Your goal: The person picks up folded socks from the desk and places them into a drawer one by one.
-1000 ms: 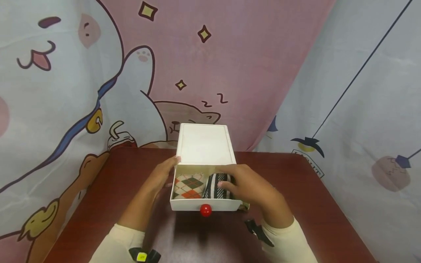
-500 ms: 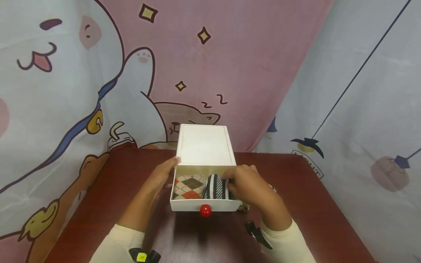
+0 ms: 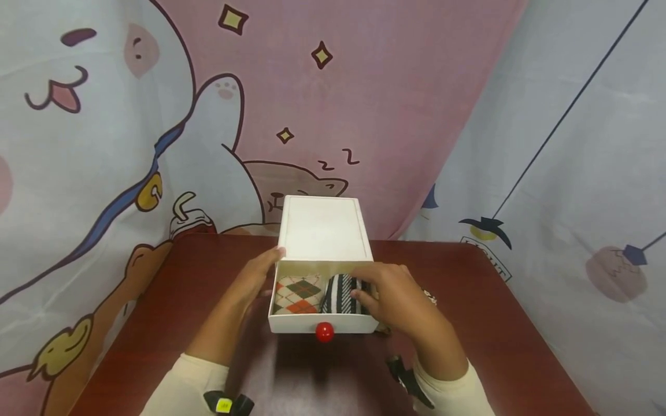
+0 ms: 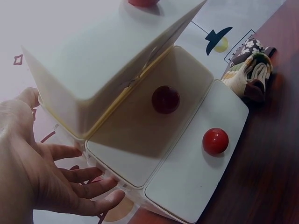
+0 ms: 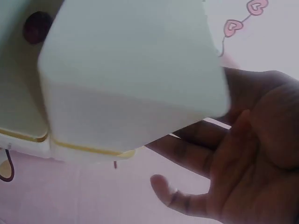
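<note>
A white drawer cabinet (image 3: 325, 228) stands on the table with its top drawer (image 3: 291, 325) pulled out by its red knob side. Inside lie rolled argyle socks (image 3: 299, 294) at left and rolled black-and-white striped socks (image 3: 340, 294) at right. My left hand (image 3: 255, 277) rests against the cabinet's left side, its fingers extended along the wall in the left wrist view. My right hand (image 3: 398, 292) reaches over the drawer's right wall, thumb and forefinger apart over the striped socks. In the right wrist view, the drawer hides those fingertips; the little finger sticks out free.
Two lower drawers with red knobs (image 4: 215, 141) are closed. More rolled socks (image 4: 250, 70) lie on the dark red table (image 3: 494, 346), right of the cabinet. A cartoon-printed cloth (image 3: 416, 115) hangs behind.
The right hand's fingers drew together at the striped socks half a second ago and have since spread apart. The left hand has stayed at the cabinet.
</note>
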{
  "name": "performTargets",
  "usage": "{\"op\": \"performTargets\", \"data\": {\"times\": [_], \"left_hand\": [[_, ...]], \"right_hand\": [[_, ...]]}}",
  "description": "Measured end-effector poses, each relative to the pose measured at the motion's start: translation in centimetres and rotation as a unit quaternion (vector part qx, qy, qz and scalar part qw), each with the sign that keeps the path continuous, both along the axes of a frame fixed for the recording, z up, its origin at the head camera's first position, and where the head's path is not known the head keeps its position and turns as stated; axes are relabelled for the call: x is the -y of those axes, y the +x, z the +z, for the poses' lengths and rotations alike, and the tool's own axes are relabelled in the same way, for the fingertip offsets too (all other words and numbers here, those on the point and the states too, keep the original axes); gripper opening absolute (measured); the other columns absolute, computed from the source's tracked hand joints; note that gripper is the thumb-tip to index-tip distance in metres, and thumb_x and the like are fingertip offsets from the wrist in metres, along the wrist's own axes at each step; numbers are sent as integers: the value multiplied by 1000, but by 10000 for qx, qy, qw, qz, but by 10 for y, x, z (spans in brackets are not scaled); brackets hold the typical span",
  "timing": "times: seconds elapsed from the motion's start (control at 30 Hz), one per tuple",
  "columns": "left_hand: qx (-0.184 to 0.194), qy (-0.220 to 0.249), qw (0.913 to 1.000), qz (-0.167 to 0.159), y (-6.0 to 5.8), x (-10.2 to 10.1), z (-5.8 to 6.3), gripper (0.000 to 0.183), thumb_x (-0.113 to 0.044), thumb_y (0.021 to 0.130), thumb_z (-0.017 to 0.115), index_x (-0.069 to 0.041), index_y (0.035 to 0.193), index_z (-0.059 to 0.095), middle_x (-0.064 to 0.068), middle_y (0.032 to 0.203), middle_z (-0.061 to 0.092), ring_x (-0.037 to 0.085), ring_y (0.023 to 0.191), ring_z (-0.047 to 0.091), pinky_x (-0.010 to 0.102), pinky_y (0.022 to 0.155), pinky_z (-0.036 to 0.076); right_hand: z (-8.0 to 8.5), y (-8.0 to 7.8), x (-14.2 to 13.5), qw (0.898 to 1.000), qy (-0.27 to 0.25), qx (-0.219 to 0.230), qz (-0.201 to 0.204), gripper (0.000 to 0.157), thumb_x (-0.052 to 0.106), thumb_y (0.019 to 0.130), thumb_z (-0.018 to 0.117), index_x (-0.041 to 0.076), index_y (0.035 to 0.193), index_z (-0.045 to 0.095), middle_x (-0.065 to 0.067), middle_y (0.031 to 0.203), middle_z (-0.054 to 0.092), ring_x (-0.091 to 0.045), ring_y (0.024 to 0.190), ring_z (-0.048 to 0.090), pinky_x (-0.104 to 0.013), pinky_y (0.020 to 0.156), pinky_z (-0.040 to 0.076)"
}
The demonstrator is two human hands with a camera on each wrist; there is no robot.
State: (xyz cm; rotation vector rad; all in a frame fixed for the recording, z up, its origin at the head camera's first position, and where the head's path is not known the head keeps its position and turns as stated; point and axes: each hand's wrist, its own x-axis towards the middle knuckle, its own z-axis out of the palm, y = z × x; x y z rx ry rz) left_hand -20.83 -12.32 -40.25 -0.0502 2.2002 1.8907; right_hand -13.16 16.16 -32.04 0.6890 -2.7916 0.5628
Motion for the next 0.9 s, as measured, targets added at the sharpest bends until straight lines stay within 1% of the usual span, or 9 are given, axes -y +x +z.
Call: {"op": "performTargets", "data": {"times": [0.1,0.2,0.27,0.33,0.47,0.6,0.7,0.8,0.9], "left_hand": [[-6,10,10000,15,1,0,1,73,-58,107,51,-16,167,45,22,149,67,33,131,65,51,94,57],[-12,20,10000,12,1,0,1,73,-57,107,51,-16,167,45,22,147,68,31,128,66,49,92,56],[-7,27,10000,13,1,0,1,73,-57,107,52,-16,167,46,21,146,69,30,128,66,47,91,55],[-13,32,10000,-5,1,0,0,72,-57,108,51,-16,166,47,21,146,69,31,129,65,47,91,55],[2,-7,10000,31,0,0,0,70,-59,108,51,-18,165,49,20,143,71,30,128,66,46,90,54],[-10,-71,9999,81,0,1,0,70,-61,107,50,-19,163,51,19,139,74,26,122,68,43,86,53],[-17,-111,9999,62,1,0,0,70,-61,108,50,-18,162,52,18,137,75,26,120,69,40,84,55],[-7,-106,9999,58,1,0,0,71,-62,107,51,-18,162,52,19,140,73,29,125,68,41,86,56],[-7,-47,10000,45,2,0,0,73,-62,107,51,-18,165,49,19,151,66,34,137,60,50,95,57]], "right_hand": [[-1,13,3,9983,-284,-515,-54,35,16,93,87,7,126,81,-10,127,81,-30,124,74,-57,97,53],[-9,27,11,9910,-498,-1244,20,35,18,90,90,6,122,82,-8,122,79,-25,116,72,-45,86,50],[-17,37,17,9846,-672,-1609,135,35,19,89,92,6,119,82,-5,119,76,-21,111,68,-41,84,50],[-26,47,24,9787,-816,-1868,250,35,20,87,92,7,118,82,-3,117,72,-19,109,65,-40,84,51],[-44,60,37,9682,-1179,-2149,501,32,17,88,90,8,116,80,0,111,66,-16,106,61,-34,90,53],[-59,63,46,9542,-1567,-2472,614,21,19,96,83,8,114,79,1,101,65,-13,93,60,-25,83,52],[-69,64,51,9404,-1882,-2774,576,17,22,102,78,9,113,78,3,92,66,-9,79,60,-19,73,51],[-81,63,53,9277,-2205,-2967,523,20,27,105,74,9,113,78,6,81,62,-5,68,55,-13,64,47],[-92,60,56,9153,-2545,-3092,438,28,32,106,74,6,113,78,7,70,54,-2,60,47,-9,59,42]]}}
